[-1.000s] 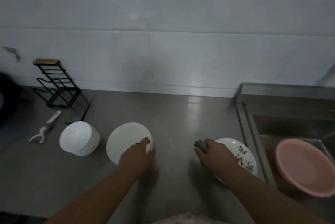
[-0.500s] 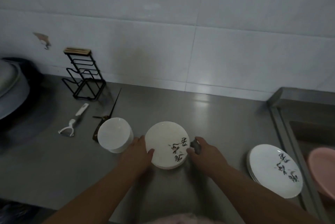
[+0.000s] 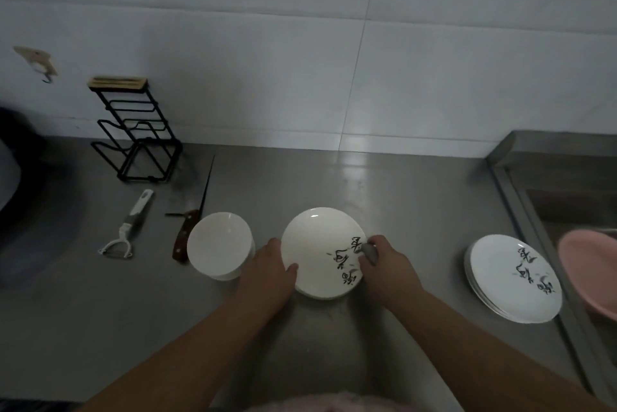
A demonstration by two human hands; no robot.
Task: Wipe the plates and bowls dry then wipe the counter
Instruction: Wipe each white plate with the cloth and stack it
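Observation:
A white plate [image 3: 317, 244] with black brush marks lies on the steel counter [image 3: 400, 204] in front of me. My left hand [image 3: 267, 274] grips its left rim, thumb over the edge. My right hand [image 3: 387, 268] is at the plate's right rim and holds a small grey cloth [image 3: 370, 251] bunched in its fingers. A stack of white bowls [image 3: 218, 244] stands just left of the plate. A stack of similar marked plates [image 3: 510, 278] lies at the right, next to the sink.
A knife [image 3: 187, 234] with a wooden handle lies behind the bowls, a white peeler [image 3: 128, 228] further left. A black wire rack [image 3: 137, 131] stands by the tiled wall. A pink basin [image 3: 587, 271] sits in the sink [image 3: 567, 198] at the right.
My right hand left the plate stack near the sink and came to the middle plate with the cloth. The view swung left then settled; my left hand stays on the plate's left rim.

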